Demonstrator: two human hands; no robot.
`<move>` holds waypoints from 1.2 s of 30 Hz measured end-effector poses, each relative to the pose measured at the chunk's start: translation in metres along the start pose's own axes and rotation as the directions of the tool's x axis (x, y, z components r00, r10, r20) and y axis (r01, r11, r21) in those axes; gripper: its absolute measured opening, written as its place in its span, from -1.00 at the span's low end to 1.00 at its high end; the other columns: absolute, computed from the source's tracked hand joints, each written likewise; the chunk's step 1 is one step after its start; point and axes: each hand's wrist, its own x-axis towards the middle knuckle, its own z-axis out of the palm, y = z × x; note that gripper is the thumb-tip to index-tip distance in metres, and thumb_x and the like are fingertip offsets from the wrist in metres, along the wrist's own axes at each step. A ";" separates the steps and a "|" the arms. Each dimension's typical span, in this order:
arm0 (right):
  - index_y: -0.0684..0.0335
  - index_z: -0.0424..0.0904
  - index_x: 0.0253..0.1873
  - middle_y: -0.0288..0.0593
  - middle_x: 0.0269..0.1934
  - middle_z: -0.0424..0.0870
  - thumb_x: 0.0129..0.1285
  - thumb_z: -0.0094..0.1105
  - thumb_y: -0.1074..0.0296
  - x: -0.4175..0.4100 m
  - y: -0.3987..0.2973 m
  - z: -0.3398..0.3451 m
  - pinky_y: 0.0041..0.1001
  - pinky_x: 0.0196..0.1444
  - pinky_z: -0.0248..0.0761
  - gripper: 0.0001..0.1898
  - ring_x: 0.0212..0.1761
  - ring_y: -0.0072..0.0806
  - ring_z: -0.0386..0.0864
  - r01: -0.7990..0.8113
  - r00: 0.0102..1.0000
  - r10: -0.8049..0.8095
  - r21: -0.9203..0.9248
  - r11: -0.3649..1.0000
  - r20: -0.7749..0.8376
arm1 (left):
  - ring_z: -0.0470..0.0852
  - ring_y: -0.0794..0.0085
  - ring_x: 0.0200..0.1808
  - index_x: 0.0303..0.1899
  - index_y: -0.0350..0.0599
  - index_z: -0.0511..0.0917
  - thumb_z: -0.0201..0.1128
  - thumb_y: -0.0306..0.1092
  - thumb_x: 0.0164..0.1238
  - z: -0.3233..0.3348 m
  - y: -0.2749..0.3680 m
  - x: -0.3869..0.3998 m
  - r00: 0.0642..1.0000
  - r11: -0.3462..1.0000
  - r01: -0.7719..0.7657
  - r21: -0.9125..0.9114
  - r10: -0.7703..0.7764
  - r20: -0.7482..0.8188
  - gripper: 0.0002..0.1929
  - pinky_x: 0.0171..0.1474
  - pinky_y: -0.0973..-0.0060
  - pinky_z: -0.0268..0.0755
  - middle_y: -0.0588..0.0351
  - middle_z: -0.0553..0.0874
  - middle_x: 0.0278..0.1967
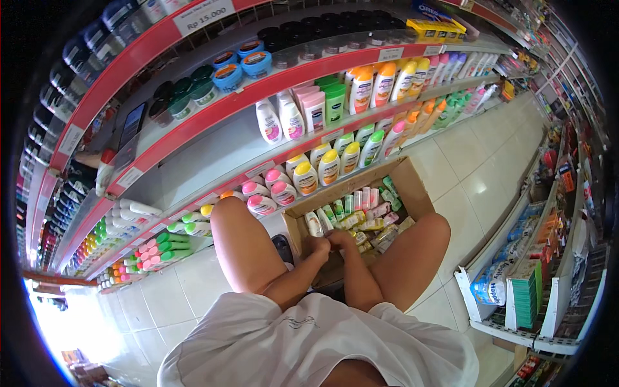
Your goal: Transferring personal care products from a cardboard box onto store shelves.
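Note:
An open cardboard box [417,191] stands on the floor between my bent knees. Several small bottles lie in it, among them green-labelled bottles [338,209], pink bottles [366,198] and yellow bottles [353,220]. Over its near left part, my left hand [317,245] grips the lower end of a white bottle with a brown label [314,224]. Close beside it, my right hand [341,238] is bent inward with its fingertips near the same bottle. Whether those fingers hold anything is hidden.
Ahead rises a red-edged shop shelf [213,113] with lotion bottles [329,167], blue jars [242,65] and a dark phone [131,126]. A white rack [527,334] with packaged goods stands at right. My knees [242,227] flank the box on the tiled floor [459,188].

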 end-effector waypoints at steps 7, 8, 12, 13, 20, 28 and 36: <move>0.32 0.63 -0.11 -0.22 -0.22 0.71 0.09 0.28 0.52 -0.102 -0.167 -0.141 -0.51 -0.21 0.45 -0.77 -0.27 -0.61 0.58 0.436 0.884 -0.352 0.274 0.857 -0.307 | 0.60 0.28 -0.26 -0.03 -0.25 0.55 0.26 -0.48 0.14 -0.142 0.139 -0.059 0.537 0.486 -0.825 -0.287 0.833 -0.132 -0.68 -0.18 0.35 0.41 -0.09 0.62 -0.29; 0.34 0.61 -0.10 -0.18 -0.25 0.71 0.09 0.27 0.53 -0.116 -0.194 -0.149 -0.51 -0.22 0.45 -0.76 -0.28 -0.59 0.59 0.559 0.796 -0.450 0.206 0.803 -0.404 | 0.58 0.37 -0.33 -0.05 -0.24 0.56 0.26 -0.48 0.15 -0.165 0.160 -0.062 0.560 0.525 -0.822 -0.221 0.816 -0.145 -0.70 -0.25 0.39 0.40 -0.04 0.61 -0.34; 0.37 0.60 -0.05 0.03 -0.28 0.64 0.09 0.25 0.51 -0.134 -0.291 -0.164 -0.40 -0.26 0.46 -0.72 -0.33 -0.28 0.63 0.759 0.293 -0.654 -0.246 0.602 -0.698 | 0.54 0.53 -0.42 -0.09 -0.23 0.58 0.25 -0.46 0.18 -0.232 0.238 -0.064 0.541 0.505 -0.837 -0.210 0.822 -0.179 -0.76 -0.35 0.50 0.37 0.04 0.58 -0.45; 0.34 0.61 -0.05 0.09 -0.27 0.62 0.07 0.24 0.51 -0.131 -0.307 -0.165 -0.36 -0.30 0.47 -0.71 -0.36 -0.13 0.62 0.793 0.146 -0.654 -0.308 0.526 -0.742 | 0.55 0.51 -0.42 -0.09 -0.23 0.57 0.24 -0.46 0.19 -0.241 0.253 -0.059 0.543 0.510 -0.836 -0.202 0.821 -0.175 -0.76 -0.33 0.49 0.39 0.02 0.59 -0.45; 0.47 0.51 0.06 0.12 -0.16 0.62 0.12 0.24 0.53 -0.090 -0.323 -0.150 -0.45 -0.24 0.51 -0.63 -0.29 -0.27 0.68 0.805 0.148 -0.645 -0.288 0.519 -0.750 | 0.65 0.21 -0.23 -0.10 -0.30 0.57 0.27 -0.48 0.15 -0.242 0.273 -0.006 0.174 0.172 -0.984 -0.038 0.915 -0.365 -0.74 -0.14 0.38 0.48 -0.10 0.63 -0.20; 0.34 0.55 -0.04 -0.07 -0.23 0.58 0.14 0.26 0.50 -0.079 -0.315 -0.142 -0.50 -0.23 0.49 -0.74 -0.27 -0.38 0.63 0.827 0.101 -0.598 -0.267 0.494 -0.795 | 0.57 0.36 -0.02 0.14 -0.21 0.45 0.17 -0.49 0.29 -0.243 0.264 0.000 0.378 0.328 -0.915 -0.235 0.900 -0.216 -0.63 -0.07 0.51 0.45 0.05 0.61 -0.09; 0.33 0.56 -0.17 -0.22 -0.22 0.57 0.17 0.30 0.47 -0.090 -0.319 -0.130 -0.65 -0.36 0.41 -0.84 -0.29 -0.63 0.58 0.945 0.313 -0.635 0.299 0.133 -0.706 | 0.49 0.55 -0.07 0.29 -0.17 0.27 -0.09 -0.36 0.52 -0.235 0.255 -0.019 0.341 0.129 -0.581 -0.804 0.935 -0.097 -0.62 -0.12 0.57 0.40 0.08 0.52 -0.03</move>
